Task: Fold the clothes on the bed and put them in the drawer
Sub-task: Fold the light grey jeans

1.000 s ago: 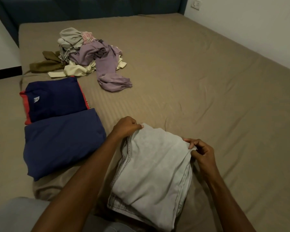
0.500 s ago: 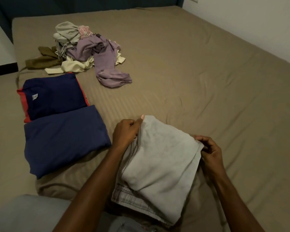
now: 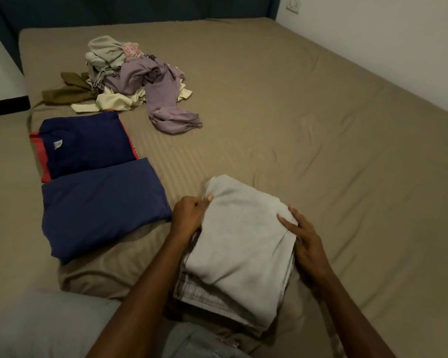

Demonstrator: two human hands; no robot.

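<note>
The left hand is gripping the left edge of the folded grey garment, its fingers curled round the cloth with the thumb lying on top. The right hand is resting on the garment's right edge with its fingers straight and spread, pressing the cloth down rather than pinching it. Half a second ago that right hand was still pinching the right corner with curled fingers; it has since let go and flattened out, and the garment has settled lower onto the bed, lying near the near edge. The left hand is keeping much the same hold as before.

Just left of the grey garment, a folded blue cloth is lying by the bed's left edge, close to the left hand but not touching it. Behind it, a folded navy shirt with red trim is sitting against the blue cloth's far edge. Neither has moved.

Further back, toward the far left corner, a loose pile of clothes is lying unfolded, with a purple piece trailing toward the middle and an olive piece reaching toward the left edge. It is sitting well apart from the folded things.

The whole right half of the bed, out to the right edge along the white wall, is showing bare sheet. A strip of bare sheet is also running between the grey garment and the pile.
</note>
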